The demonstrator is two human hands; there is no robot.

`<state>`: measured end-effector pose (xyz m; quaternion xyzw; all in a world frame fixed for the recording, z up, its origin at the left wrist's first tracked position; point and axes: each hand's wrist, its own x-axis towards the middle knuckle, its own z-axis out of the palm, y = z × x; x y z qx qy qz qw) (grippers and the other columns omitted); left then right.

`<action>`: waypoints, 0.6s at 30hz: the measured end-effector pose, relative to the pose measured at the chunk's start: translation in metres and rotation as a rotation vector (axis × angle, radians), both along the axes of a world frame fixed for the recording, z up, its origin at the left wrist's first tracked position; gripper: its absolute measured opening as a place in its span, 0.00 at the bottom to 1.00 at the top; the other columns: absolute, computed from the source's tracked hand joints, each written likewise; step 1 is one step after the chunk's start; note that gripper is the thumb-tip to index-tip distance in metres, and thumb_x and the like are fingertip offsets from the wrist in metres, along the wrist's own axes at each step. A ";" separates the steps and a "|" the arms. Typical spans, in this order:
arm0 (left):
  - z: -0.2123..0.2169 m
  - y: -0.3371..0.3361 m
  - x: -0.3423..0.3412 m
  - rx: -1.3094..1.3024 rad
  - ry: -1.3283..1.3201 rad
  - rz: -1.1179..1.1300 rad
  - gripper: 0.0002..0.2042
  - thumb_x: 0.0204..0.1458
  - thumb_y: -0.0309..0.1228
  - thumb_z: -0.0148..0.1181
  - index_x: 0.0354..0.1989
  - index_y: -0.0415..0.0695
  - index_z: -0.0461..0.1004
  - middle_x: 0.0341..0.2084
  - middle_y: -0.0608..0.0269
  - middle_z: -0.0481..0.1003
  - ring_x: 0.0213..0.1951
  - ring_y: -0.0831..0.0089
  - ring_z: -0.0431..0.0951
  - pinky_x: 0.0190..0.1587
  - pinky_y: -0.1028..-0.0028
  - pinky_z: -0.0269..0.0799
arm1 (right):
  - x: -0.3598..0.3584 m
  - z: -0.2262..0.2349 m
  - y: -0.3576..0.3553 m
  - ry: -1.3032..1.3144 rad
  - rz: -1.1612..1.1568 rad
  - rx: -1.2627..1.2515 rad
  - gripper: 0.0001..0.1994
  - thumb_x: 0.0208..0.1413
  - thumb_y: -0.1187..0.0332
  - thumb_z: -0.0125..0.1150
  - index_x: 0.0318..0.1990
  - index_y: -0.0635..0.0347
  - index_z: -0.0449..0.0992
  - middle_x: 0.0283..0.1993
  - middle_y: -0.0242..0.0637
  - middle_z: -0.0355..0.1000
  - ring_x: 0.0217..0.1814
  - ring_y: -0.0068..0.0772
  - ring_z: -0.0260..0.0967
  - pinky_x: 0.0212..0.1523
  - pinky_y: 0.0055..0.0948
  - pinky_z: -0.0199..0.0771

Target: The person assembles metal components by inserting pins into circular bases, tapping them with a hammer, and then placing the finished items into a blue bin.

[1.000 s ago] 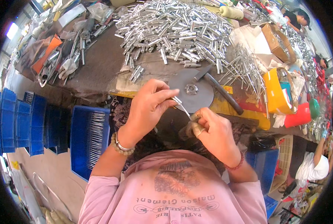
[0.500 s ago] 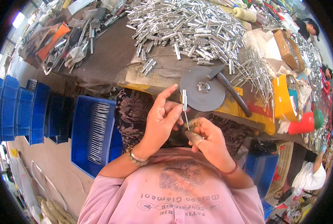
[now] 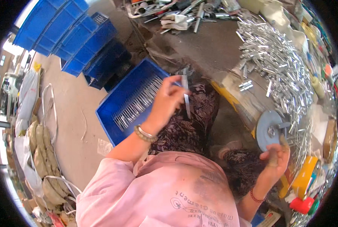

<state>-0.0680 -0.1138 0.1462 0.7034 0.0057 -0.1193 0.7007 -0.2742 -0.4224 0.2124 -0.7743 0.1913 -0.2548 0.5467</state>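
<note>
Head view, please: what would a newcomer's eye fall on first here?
Probably the left hand, raised over a blue crate of thin metal rods on the floor and pinching a slim metal piece. Next, the big heap of shiny metal parts spread across the workbench at upper right. Below that heap, the right hand is close to a grey metal disc at the bench edge.

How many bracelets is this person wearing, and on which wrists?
2. A pale beaded bracelet sits on the left wrist, below the left hand holding a metal rod. A red bracelet sits on the right wrist. None seem hidden.
</note>
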 end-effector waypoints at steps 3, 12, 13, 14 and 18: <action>-0.069 0.076 0.028 0.175 0.062 0.245 0.25 0.65 0.30 0.65 0.69 0.42 0.70 0.42 0.62 0.86 0.33 0.80 0.76 0.34 0.78 0.70 | 0.001 -0.020 -0.023 -0.031 -0.142 0.163 0.22 0.72 0.63 0.65 0.67 0.65 0.73 0.41 0.35 0.76 0.27 0.16 0.67 0.24 0.17 0.66; -0.271 0.225 0.078 0.454 0.325 0.423 0.25 0.55 0.26 0.73 0.62 0.41 0.74 0.40 0.57 0.86 0.32 0.69 0.83 0.31 0.69 0.77 | -0.001 -0.031 -0.034 -0.188 -0.091 0.286 0.21 0.71 0.65 0.66 0.65 0.66 0.74 0.36 0.35 0.73 0.23 0.15 0.62 0.20 0.16 0.63; -0.280 0.239 0.083 0.569 0.298 0.389 0.29 0.52 0.27 0.76 0.64 0.38 0.73 0.43 0.51 0.85 0.35 0.65 0.86 0.34 0.66 0.82 | -0.001 -0.032 -0.035 -0.186 -0.082 0.294 0.21 0.71 0.65 0.66 0.65 0.66 0.74 0.36 0.35 0.73 0.23 0.15 0.62 0.20 0.16 0.63; -0.274 0.220 0.089 0.558 0.302 0.369 0.29 0.52 0.27 0.76 0.64 0.38 0.73 0.43 0.51 0.85 0.35 0.65 0.86 0.34 0.66 0.82 | -0.004 -0.032 -0.037 -0.184 -0.095 0.270 0.20 0.71 0.66 0.66 0.65 0.66 0.74 0.36 0.35 0.73 0.23 0.15 0.62 0.20 0.16 0.63; -0.298 0.253 0.104 0.752 0.222 0.486 0.30 0.50 0.33 0.79 0.62 0.39 0.76 0.46 0.49 0.85 0.41 0.59 0.88 0.41 0.65 0.85 | -0.001 -0.033 -0.037 -0.200 -0.050 0.291 0.20 0.72 0.66 0.65 0.65 0.66 0.74 0.36 0.36 0.73 0.24 0.15 0.63 0.19 0.16 0.65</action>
